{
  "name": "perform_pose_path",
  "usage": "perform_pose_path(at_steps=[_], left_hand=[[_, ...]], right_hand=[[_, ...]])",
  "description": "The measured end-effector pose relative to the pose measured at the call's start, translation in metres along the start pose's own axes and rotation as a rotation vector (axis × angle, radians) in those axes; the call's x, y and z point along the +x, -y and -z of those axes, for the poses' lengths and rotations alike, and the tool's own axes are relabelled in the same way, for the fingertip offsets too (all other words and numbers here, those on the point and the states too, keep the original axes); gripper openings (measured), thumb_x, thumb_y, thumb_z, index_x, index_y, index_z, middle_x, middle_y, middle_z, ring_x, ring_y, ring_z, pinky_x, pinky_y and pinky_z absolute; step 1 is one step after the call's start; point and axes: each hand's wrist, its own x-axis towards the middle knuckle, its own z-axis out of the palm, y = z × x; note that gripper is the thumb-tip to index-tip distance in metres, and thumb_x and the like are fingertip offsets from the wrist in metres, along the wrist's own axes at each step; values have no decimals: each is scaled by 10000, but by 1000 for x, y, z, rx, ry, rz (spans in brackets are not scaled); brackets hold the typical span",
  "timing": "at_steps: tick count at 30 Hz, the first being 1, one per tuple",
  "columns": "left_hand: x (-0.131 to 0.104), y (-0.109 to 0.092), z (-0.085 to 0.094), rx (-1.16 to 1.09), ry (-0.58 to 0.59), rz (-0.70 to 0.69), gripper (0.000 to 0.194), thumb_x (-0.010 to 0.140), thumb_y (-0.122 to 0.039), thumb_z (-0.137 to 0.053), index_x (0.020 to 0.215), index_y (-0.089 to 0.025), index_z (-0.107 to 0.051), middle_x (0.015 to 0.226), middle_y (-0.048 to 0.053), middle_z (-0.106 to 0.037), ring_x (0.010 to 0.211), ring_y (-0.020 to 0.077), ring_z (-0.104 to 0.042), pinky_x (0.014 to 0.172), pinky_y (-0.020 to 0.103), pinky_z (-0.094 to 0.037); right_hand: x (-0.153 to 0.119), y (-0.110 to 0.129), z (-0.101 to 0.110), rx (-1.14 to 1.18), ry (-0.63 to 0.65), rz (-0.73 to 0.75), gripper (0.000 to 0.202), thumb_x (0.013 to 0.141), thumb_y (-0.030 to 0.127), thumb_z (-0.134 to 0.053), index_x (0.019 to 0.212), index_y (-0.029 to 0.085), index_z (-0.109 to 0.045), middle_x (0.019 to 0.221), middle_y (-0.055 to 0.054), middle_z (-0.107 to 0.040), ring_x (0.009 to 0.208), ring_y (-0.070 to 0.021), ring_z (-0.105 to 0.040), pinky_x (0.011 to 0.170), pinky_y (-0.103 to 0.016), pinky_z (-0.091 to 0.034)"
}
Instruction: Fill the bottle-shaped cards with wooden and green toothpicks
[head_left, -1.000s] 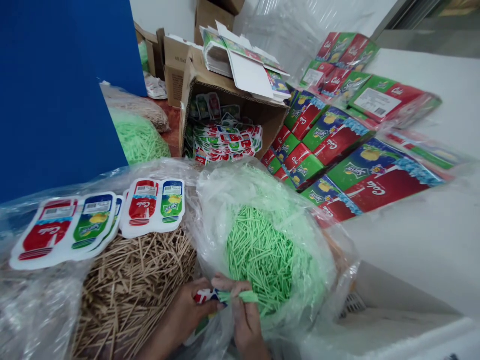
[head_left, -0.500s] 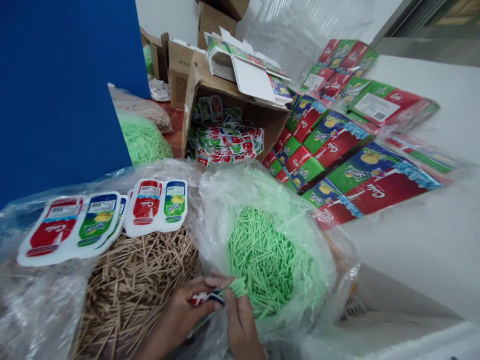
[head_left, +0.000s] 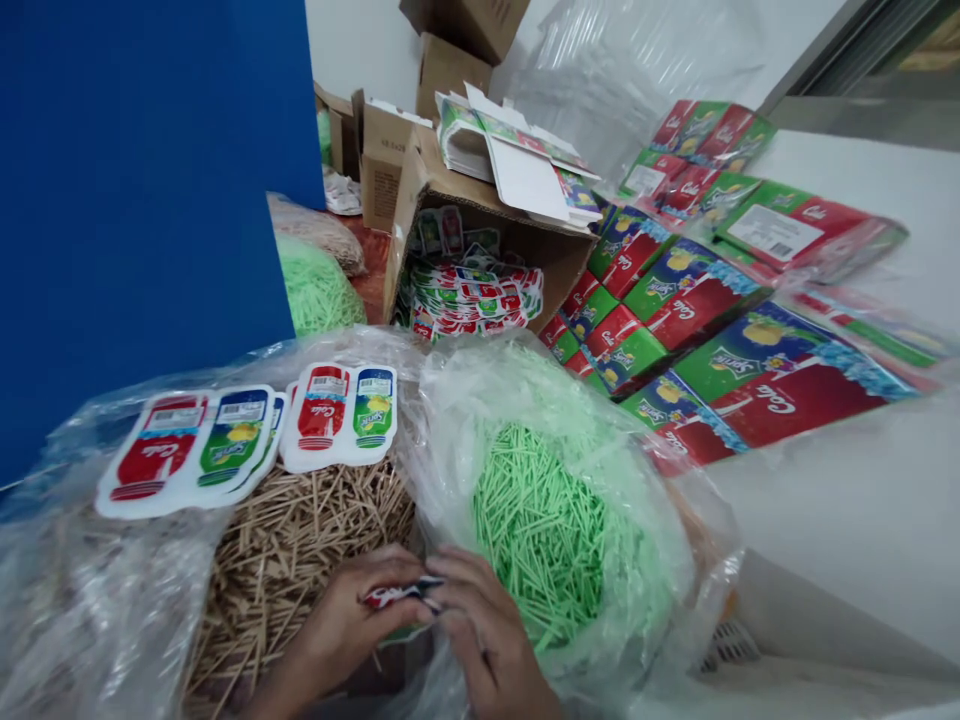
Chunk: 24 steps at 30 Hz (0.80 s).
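Observation:
Low in the middle, my left hand is closed around a small printed packet in red, white and dark blue. My right hand is curled over the right end of that packet, its fingertips touching it. Whether green sticks are under those fingers is hidden. Beneath and left of my hands lies an open clear bag of brown sticks. Close by on the right, another open bag holds light green sticks. Flat jar-shaped Cola and Sprite packets lie across the top of the brown sticks' bag.
Behind the bags, a tipped carton holds many printed packets, with flattened printed cardboard on top. Wrapped Cola and Sprite boxes are stacked at the right. A blue panel blocks the left side.
The green sticks that showed between my right fingers at the packet are no longer visible. My right hand has closed over the packet's end. The whole view has shifted slightly.

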Motion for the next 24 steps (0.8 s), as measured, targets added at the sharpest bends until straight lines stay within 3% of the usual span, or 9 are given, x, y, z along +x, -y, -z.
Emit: perform_pose_path(at_steps=[2, 3, 6, 8, 12, 15, 17, 20, 24], left_hand=[[-4, -1, 1, 0, 8, -5, 120, 734, -148, -674, 757, -228, -761, 779, 18, -715, 752, 163, -635, 705, 210, -445], [-6, -2, 2, -4, 0, 7, 114, 732, -150, -672, 743, -222, -760, 766, 19, -712, 745, 163, -632, 699, 212, -443], [-12, -8, 8, -75, -130, 74, 70, 689, -247, -714, 666, -185, -738, 685, 16, -677, 673, 164, -605, 632, 220, -438], [-14, -13, 14, -143, -264, 101, 174, 645, -338, -744, 622, -168, -714, 635, 7, -645, 619, 155, -575, 580, 220, -430], [-20, -18, 28, -261, -384, 120, 276, 600, -417, -783, 699, -168, -717, 677, 8, -675, 652, 168, -608, 610, 232, -475], [-23, -19, 43, -427, -458, 230, 507, 615, -483, -771, 1016, -187, -679, 840, 34, -738, 764, 215, -672, 698, 299, -535], [-24, -22, 55, -453, -496, 237, 545, 655, -478, -751, 1101, -187, -633, 974, 58, -737, 871, 238, -678, 761, 330, -544], [-24, -31, 76, -407, -492, 189, 479, 666, -447, -756, 1043, -170, -651, 1048, 67, -727, 932, 258, -673, 822, 357, -538], [-22, -45, 105, -387, -540, 199, 418, 603, -451, -792, 895, -172, -685, 836, 27, -771, 741, 248, -707, 699, 354, -567]], right_hand=[[3, 0, -2, 20, 102, 14, 242, 845, 207, -589, 1035, 303, -705, 1174, -44, -659, 1151, -241, -554, 1014, -398, -394], [4, 0, -5, 62, 81, 0, 205, 841, 239, -602, 999, 300, -717, 1148, -49, -671, 1128, -244, -569, 998, -392, -408], [4, -6, -20, 341, -193, -122, 265, 831, 392, -616, 1078, 319, -680, 1158, -51, -664, 1044, -246, -619, 900, -373, -479], [5, -9, -36, 468, -272, -222, 423, 745, 471, -690, 1137, 315, -652, 1117, -52, -686, 959, -252, -652, 837, -358, -507], [19, -3, -61, 356, -66, -342, 346, 673, 497, -727, 867, 212, -754, 796, -53, -742, 714, -239, -661, 690, -303, -523], [40, 6, -66, 374, -65, -369, 353, 752, 489, -660, 886, 170, -734, 833, -66, -734, 786, -248, -658, 727, -302, -521], [56, 10, -66, 432, -9, -337, 383, 797, 484, -619, 984, 161, -701, 923, -80, -724, 880, -253, -652, 805, -325, -512], [78, 12, -67, 485, 134, -300, 428, 822, 490, -588, 1091, 163, -650, 1015, -95, -704, 933, -255, -647, 829, -358, -512], [107, 19, -73, 531, 201, -261, 460, 723, 505, -688, 1014, 150, -664, 928, -90, -722, 849, -266, -668, 732, -363, -542]])
